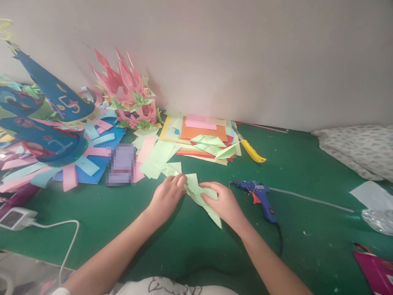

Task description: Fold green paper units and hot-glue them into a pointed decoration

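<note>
Over the green table [294,164], both hands are busy with one piece of folded green paper [193,186], which lies slantwise between them near the middle, its tip pointing to the near right. The left hand [168,194] has its fingers bunched tight, pinching the paper's left part. The right hand [227,207] holds the other end more loosely, thumb and forefinger a little parted with the paper between them (I can't see how the remaining fingers sit).

Just beyond the left hand are loose green sheets [158,155], and left of those lies a purple rectangular thing [122,164], blurred too much to make out. Farther off is a stack of coloured paper [187,133] with folded green pieces [210,143] on top; at its right side lies a yellow-handled knife [252,151].

To the right of the right hand a blue glue gun [258,194] rests on its side, nozzle pointing left, a pale rod [310,200] reaching out rightward behind it. A pink paper crown [123,90] stands at the far left by the wall, and left of it a blue cone hat [53,86] leans over.
</note>
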A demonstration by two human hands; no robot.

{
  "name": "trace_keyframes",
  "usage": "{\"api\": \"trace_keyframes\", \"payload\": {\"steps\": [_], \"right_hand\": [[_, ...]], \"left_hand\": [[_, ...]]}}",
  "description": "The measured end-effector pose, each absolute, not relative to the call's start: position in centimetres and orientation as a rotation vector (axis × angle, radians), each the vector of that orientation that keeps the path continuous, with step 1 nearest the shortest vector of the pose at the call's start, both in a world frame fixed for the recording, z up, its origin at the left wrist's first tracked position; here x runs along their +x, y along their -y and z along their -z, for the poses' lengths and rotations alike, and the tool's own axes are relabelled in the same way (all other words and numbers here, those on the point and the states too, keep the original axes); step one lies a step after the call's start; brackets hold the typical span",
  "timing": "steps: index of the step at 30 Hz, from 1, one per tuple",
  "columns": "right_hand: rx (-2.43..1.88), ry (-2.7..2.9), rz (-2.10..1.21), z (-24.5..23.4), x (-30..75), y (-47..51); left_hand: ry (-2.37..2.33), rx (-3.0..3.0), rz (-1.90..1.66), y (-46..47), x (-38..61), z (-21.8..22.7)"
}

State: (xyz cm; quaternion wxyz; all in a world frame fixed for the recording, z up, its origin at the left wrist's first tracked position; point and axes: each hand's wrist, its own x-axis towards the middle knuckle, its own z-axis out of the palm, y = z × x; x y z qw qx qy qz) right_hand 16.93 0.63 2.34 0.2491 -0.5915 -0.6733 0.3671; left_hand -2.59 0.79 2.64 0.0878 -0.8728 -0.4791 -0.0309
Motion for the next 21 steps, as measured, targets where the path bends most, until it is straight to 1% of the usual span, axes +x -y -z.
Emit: {"api": "trace_keyframes", "payload": {"steps": [10,15,21], "right_hand": [[-1.552,2.000,-0.971,-2.3,17.0,-0.8],[-1.549,2.009,-1.015,-2.3,17.4,-0.6],[-1.531,2.015,-1.049,-2.5,17.5,-0.5]], "left_hand": [[1.370,-2.555,-0.032,-0.5,-2.0,-3.1],[1.369,-2.538,-0.113,-0.4,-1.7,-3.0],[1.424,-2.559,-0.118,-0.3,-1.6,-3.1]]}}
